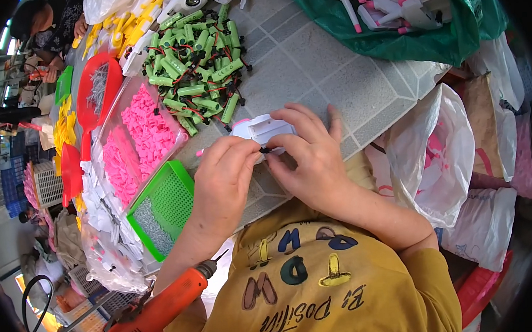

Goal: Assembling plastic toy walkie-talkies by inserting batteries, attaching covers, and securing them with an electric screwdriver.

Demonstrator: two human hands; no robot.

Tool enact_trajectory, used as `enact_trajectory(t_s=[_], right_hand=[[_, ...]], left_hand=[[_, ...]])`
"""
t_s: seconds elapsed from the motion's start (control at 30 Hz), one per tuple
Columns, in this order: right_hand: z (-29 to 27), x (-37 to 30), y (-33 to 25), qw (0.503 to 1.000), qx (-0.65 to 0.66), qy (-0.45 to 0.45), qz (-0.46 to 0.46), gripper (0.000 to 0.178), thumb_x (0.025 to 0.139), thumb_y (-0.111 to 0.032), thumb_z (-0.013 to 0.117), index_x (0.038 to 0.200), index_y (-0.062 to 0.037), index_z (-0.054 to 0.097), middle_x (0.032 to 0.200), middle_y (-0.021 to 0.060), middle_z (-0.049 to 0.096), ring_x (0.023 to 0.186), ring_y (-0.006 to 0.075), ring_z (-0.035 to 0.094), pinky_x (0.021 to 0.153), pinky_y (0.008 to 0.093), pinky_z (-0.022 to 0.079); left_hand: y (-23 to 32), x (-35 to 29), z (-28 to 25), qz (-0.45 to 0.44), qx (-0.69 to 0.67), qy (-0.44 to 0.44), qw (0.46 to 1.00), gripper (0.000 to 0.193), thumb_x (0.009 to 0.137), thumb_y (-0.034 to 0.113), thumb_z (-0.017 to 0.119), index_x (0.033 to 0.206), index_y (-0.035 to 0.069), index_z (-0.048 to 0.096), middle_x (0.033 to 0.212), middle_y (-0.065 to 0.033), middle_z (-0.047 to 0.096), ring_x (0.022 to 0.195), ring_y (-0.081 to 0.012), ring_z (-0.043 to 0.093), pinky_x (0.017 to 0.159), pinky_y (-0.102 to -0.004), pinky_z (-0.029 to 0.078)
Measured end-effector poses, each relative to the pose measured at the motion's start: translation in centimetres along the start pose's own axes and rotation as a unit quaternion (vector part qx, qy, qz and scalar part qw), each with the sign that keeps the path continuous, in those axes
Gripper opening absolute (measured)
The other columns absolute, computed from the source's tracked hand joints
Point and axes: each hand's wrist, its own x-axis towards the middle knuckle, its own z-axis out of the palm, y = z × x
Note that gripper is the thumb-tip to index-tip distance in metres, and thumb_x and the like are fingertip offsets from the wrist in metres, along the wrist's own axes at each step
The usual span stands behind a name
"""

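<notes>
A white plastic toy body [268,127] with pink parts lies on the grey tiled tabletop, its rectangular recess facing up. At its near edge, the closed fingertips of my left hand [222,174] pinch a small black connector [265,149]. My right hand [308,154] is closed at the same connector from the other side, thumb and forefinger bent in, other fingers over the toy's right end. Both hands partly hide the toy. Just beyond my left hand is a heap of green battery packs [200,66] with red and black wires.
Left of me are pink small parts [146,128] in a tray, a green perforated tray [178,187] with screws, and a red scoop [91,95]. An orange power drill [159,309] hangs near my left forearm. A green bag [418,44] of toys sits far right, a white bag [432,166] nearer.
</notes>
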Motion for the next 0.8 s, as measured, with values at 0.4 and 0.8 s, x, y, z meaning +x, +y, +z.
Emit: enact_trajectory(t_s=[0.4, 0.8], right_hand=[[0.5, -0.2, 0.6, 0.999, 0.010, 0.025, -0.017, 0.023, 0.067, -0.015, 0.083, 0.088, -0.0119, 0.072, 0.123, 0.0040, 0.067, 0.118, 0.0299, 0.059, 0.095, 0.0517, 0.035], [0.2, 0.1, 0.3, 0.999, 0.019, -0.010, 0.028, 0.018, 0.072, -0.017, 0.082, 0.088, -0.0124, 0.077, 0.135, 0.0080, 0.063, 0.129, 0.0317, 0.053, 0.105, 0.0540, 0.032]], left_hand=[[-0.5, 0.1, -0.1, 0.035, 0.046, -0.033, 0.998, 0.019, 0.088, 0.002, 0.073, 0.106, 0.003, 0.068, 0.102, -0.0138, 0.065, 0.092, -0.0357, 0.063, 0.081, -0.0450, 0.051], [-1.2, 0.4, -0.9, 0.025, 0.059, -0.066, 0.996, 0.017, 0.088, 0.002, 0.073, 0.104, 0.002, 0.069, 0.099, -0.0141, 0.066, 0.091, -0.0357, 0.064, 0.080, -0.0439, 0.052]])
